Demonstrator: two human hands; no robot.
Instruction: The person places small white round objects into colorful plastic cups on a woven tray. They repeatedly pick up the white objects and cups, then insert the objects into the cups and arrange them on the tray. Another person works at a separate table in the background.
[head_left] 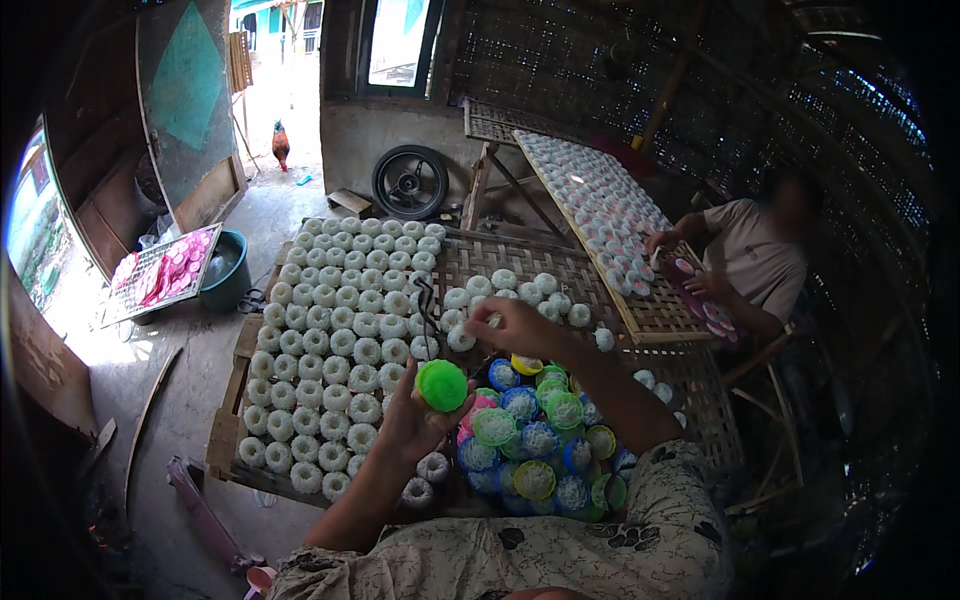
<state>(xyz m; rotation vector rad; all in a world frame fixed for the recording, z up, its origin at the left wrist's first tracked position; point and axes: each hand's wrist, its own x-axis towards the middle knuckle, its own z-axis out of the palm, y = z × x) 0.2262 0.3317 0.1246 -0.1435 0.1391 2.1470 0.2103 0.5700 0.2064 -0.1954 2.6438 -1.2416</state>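
My left hand (410, 425) is closed around a bright green plastic mould cup (442, 386), held over the woven bamboo tray (480, 262). Just above and to the right, my right hand (515, 328) has its fingers drawn together. A pale bit shows at the fingertips, but I cannot tell if it is held or lies behind them. Rows of white ring-shaped cakes (340, 340) cover the tray's left side. A smaller group of white cakes (545, 283) lies beyond my right hand. Below my right forearm is a pile of coloured cups (540, 438) filled with white shreds.
At right, a person (755, 250) reaches over a slanted rack of pink-and-white pieces (600, 195). A dark wavy strip (427, 310) stands by the cake rows. At left are a teal bucket (226, 270) and a tray of pink pieces (165, 270). A wheel (410, 182) leans against the wall.
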